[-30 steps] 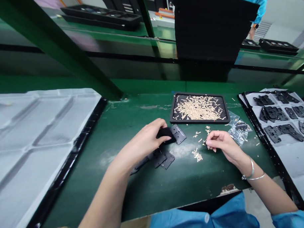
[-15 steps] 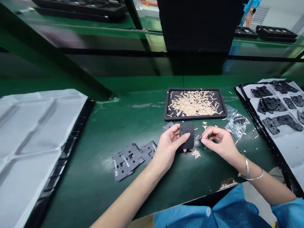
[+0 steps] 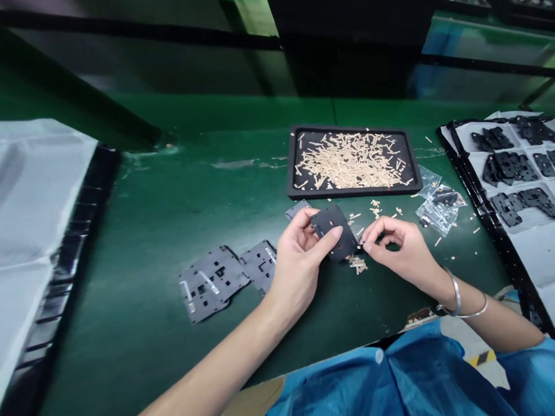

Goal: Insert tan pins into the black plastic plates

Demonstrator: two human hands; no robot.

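My left hand grips a small flat black plate and holds it tilted just above the green bench. My right hand is closed in a pinch at the plate's right edge; what its fingertips hold is too small to make out. A few tan strips lie on the bench under the plate. Behind them sits a black tray full of tan strips. Several more black plates lie flat to the left of my left hand.
A large tray at the right holds groups of black parts on white sheet. Small clear bags lie beside it. A white moulded tray fills the left side. The green bench ends in a raised conveyor frame behind.
My left hand lifted the black plate from the pile and brought it right, toward my right hand. My right hand rose from the bench to the plate's edge. The view tilted down.
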